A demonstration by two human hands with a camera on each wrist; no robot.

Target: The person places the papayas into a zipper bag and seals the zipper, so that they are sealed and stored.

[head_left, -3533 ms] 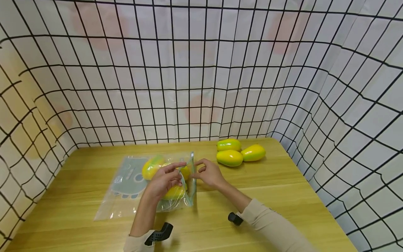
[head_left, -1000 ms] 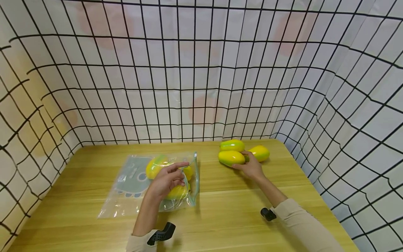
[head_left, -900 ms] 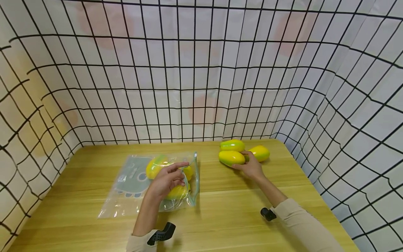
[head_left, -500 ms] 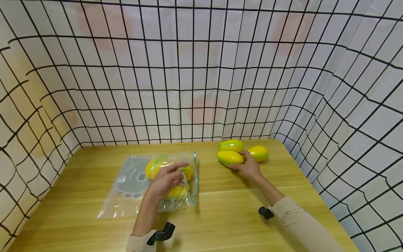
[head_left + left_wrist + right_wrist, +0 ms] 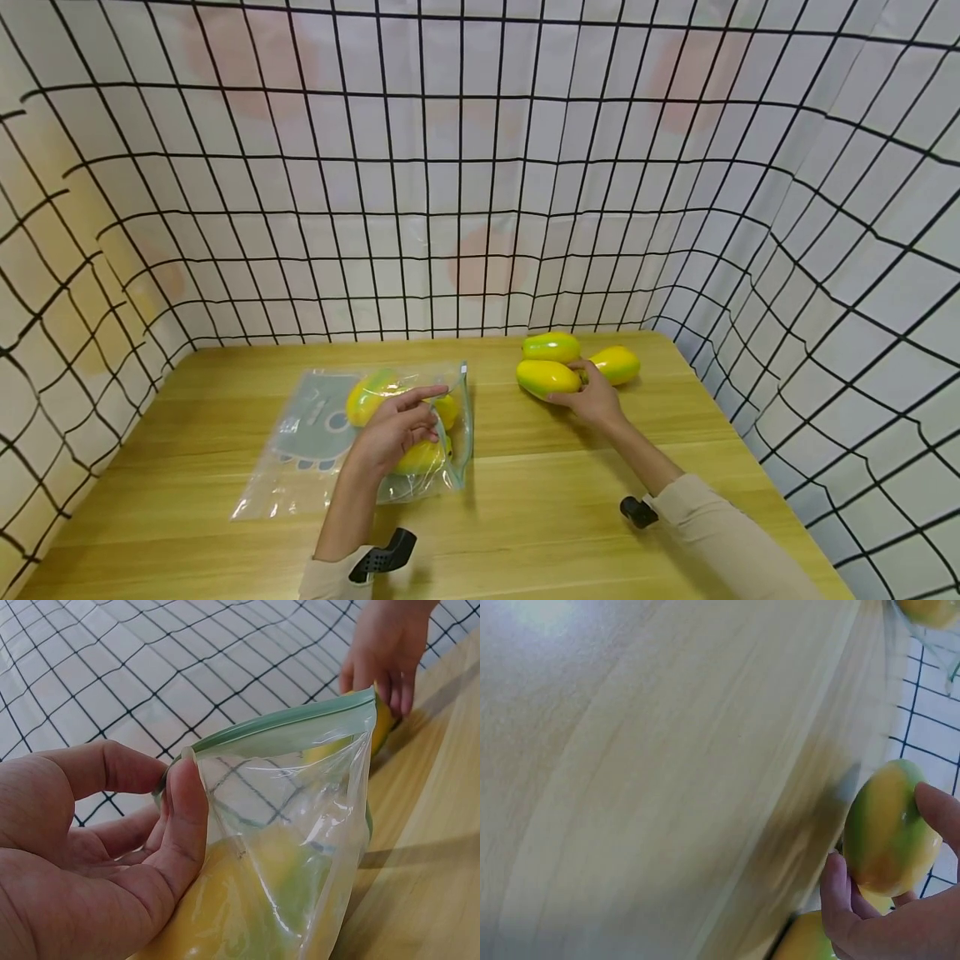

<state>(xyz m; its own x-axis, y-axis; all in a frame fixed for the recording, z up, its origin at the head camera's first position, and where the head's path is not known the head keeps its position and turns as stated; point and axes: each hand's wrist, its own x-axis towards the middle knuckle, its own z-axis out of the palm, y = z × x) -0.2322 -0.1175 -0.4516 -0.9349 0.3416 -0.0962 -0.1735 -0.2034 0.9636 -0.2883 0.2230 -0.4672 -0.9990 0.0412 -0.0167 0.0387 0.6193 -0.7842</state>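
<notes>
My left hand (image 5: 386,435) pinches the green zip edge (image 5: 285,722) of a clear zip bag (image 5: 281,487) at its mouth. The bag lies flat, has a pale blue print, and holds several yellow-green mangoes (image 5: 362,403), partly covered by my hand. Its mouth gapes a little toward the right. Over at the right, my right hand (image 5: 600,404) grips the front mango (image 5: 546,377) of a loose group, with fingers and thumb around its right end. Touching or close by are a mango behind (image 5: 551,346) and another on the right (image 5: 617,365).
The wooden table (image 5: 540,517) carries everything. A black wire grid (image 5: 491,212) with white cloth behind it encloses the back and both sides. A black wrist camera (image 5: 384,556) sits on my left forearm, and a second camera (image 5: 639,511) on the right.
My right hand has left the bag's mouth and moved right to take hold of the front mango. That mango has shifted very slightly left. My left hand stays at the bag.
</notes>
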